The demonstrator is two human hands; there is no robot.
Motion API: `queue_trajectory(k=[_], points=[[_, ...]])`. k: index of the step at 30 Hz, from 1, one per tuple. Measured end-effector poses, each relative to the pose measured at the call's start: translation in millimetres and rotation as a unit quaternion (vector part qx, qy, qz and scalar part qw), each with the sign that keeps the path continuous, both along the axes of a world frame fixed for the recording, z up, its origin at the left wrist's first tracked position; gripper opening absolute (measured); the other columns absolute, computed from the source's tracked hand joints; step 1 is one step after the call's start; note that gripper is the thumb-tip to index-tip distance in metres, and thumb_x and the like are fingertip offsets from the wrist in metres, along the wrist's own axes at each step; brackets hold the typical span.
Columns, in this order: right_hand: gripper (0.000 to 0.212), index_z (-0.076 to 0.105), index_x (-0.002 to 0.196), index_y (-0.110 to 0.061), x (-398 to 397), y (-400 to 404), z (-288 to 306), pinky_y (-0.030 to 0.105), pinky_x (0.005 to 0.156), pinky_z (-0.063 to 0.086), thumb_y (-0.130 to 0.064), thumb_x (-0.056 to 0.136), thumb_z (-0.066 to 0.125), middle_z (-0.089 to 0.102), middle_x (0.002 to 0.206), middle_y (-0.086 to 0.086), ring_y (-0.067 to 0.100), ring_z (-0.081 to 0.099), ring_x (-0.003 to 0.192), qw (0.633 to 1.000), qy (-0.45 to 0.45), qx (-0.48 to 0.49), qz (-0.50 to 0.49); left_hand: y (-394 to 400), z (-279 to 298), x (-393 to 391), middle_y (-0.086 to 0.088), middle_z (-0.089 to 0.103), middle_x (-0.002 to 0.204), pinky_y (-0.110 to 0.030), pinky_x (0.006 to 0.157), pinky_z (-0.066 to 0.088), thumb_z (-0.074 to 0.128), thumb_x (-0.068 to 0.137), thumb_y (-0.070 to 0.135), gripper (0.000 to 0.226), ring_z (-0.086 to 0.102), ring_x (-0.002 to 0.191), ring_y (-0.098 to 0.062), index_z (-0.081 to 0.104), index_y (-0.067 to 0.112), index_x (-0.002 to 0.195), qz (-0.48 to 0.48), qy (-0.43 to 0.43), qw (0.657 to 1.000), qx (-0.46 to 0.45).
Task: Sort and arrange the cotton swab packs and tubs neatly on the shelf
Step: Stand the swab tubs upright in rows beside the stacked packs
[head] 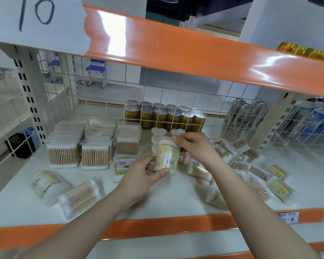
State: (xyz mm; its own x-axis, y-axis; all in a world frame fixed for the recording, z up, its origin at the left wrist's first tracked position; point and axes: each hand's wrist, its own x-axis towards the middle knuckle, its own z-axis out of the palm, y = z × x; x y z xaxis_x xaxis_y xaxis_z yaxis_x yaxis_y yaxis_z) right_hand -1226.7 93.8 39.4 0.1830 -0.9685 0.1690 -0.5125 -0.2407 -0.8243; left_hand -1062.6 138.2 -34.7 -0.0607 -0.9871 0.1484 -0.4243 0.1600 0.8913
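A clear round cotton swab tub (166, 156) with a yellow label is held above the white shelf (176, 195). My left hand (144, 174) grips its bottom end and my right hand (193, 144) pinches its top rim. Behind it stand heart-lidded tubs (158, 132). Flat swab packs (95, 146) stand in three neat rows at the back left. Two tubs (49, 184) lie on their sides at the front left. Several loose packs (254, 176) lie scattered on the right.
A wire mesh back panel (157, 94) closes the shelf; gold cans (165, 116) and silver cans (245, 113) stand behind it. An orange upper shelf beam (195, 53) hangs overhead and an orange front edge (157, 228) runs below my arms.
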Motion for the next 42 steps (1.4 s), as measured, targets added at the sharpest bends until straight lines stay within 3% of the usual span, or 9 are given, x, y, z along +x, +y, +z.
queue_trajectory(k=[3, 7, 14, 18, 23, 30, 34, 39, 42], points=[[0.017, 0.070, 0.092, -0.014, 2.0, 0.7, -1.3, 0.035, 0.084, 0.054, -0.027, 0.089, 0.060, 0.070, 0.092, 0.006, 0.022, 0.066, 0.089, 1.000, -0.010, -0.001, 0.007, 0.8, 0.0, 0.0, -0.004, 0.065, 0.086, -0.029, 0.069, 0.049, 0.069, 0.071, 0.049, 0.047, 0.060, 0.077, -0.017, 0.057, 0.026, 0.110, 0.013, -0.011, 1.000, 0.005], [0.009, 0.069, 0.085, -0.022, 4.5, 0.2, -3.9, 0.036, 0.085, 0.054, -0.024, 0.088, 0.060, 0.070, 0.091, 0.007, 0.022, 0.066, 0.090, 1.000, -0.022, -0.005, 0.020, 2.5, 1.2, 0.9, 0.004, 0.062, 0.081, -0.022, 0.064, 0.044, 0.072, 0.068, 0.050, 0.052, 0.056, 0.071, -0.007, 0.055, 0.026, 0.111, 0.033, -0.034, 0.999, 0.004], [0.012, 0.067, 0.086, -0.032, 4.2, -0.9, -8.9, 0.034, 0.089, 0.052, -0.023, 0.089, 0.060, 0.069, 0.090, -0.009, 0.012, 0.065, 0.090, 0.998, -0.030, 0.003, 0.048, 4.2, 1.5, 4.1, 0.013, 0.055, 0.084, -0.027, 0.066, 0.046, 0.071, 0.067, 0.056, 0.066, 0.053, 0.075, -0.003, 0.047, 0.026, 0.121, 0.073, -0.110, 0.991, -0.006], [0.011, 0.068, 0.091, -0.029, 3.4, -2.2, -12.2, 0.035, 0.092, 0.051, -0.023, 0.087, 0.061, 0.069, 0.096, -0.008, 0.010, 0.064, 0.095, 0.998, -0.037, 0.005, 0.057, 5.8, 2.9, 5.4, 0.017, 0.053, 0.087, -0.026, 0.066, 0.048, 0.069, 0.066, 0.062, 0.073, 0.054, 0.080, -0.004, 0.042, 0.027, 0.124, 0.082, -0.154, 0.985, -0.018], [0.011, 0.068, 0.094, -0.025, 2.0, -3.5, -16.0, 0.029, 0.091, 0.050, -0.021, 0.085, 0.064, 0.068, 0.098, -0.008, 0.010, 0.063, 0.097, 0.998, -0.038, 0.010, 0.058, 7.5, 5.1, 5.6, 0.013, 0.052, 0.093, -0.028, 0.069, 0.049, 0.069, 0.067, 0.061, 0.072, 0.054, 0.085, -0.009, 0.039, 0.026, 0.122, 0.091, -0.188, 0.978, -0.028], [0.016, 0.066, 0.098, -0.019, -2.8, -2.0, -18.3, 0.014, 0.076, 0.051, -0.018, 0.082, 0.068, 0.068, 0.097, -0.005, 0.008, 0.064, 0.091, 0.997, -0.038, 0.025, 0.065, 5.8, 2.8, 4.8, 0.013, 0.051, 0.094, -0.026, 0.064, 0.043, 0.069, 0.066, 0.062, 0.070, 0.052, 0.086, -0.008, 0.040, 0.028, 0.120, 0.081, -0.194, 0.977, -0.020], [0.013, 0.064, 0.093, -0.019, -3.7, -0.6, -19.3, 0.014, 0.074, 0.051, -0.014, 0.082, 0.067, 0.067, 0.093, -0.003, 0.008, 0.064, 0.085, 0.996, -0.056, 0.035, 0.063, 5.5, 0.6, 4.6, 0.013, 0.050, 0.095, -0.023, 0.065, 0.041, 0.069, 0.067, 0.060, 0.069, 0.050, 0.086, -0.007, 0.040, 0.028, 0.120, 0.064, -0.194, 0.979, -0.026], [0.019, 0.062, 0.096, -0.019, -9.4, -2.4, -29.5, 0.029, 0.083, 0.053, -0.012, 0.080, 0.069, 0.066, 0.098, 0.008, 0.018, 0.062, 0.088, 0.998, -0.040, 0.037, 0.017, 3.5, -6.6, 10.9, 0.013, 0.048, 0.103, -0.026, 0.082, 0.047, 0.067, 0.077, 0.046, 0.062, 0.050, 0.098, -0.006, 0.039, 0.029, 0.129, 0.009, -0.204, 0.979, -0.020], [0.021, 0.062, 0.095, -0.018, -15.6, -3.7, -38.9, 0.025, 0.076, 0.050, -0.015, 0.077, 0.072, 0.064, 0.094, 0.009, 0.016, 0.058, 0.082, 1.000, -0.002, 0.023, -0.013, 0.7, -11.3, 16.3, 0.014, 0.046, 0.101, -0.023, 0.082, 0.045, 0.061, 0.084, 0.036, 0.048, 0.047, 0.097, -0.003, 0.042, 0.028, 0.128, 0.012, -0.212, 0.977, -0.031]])
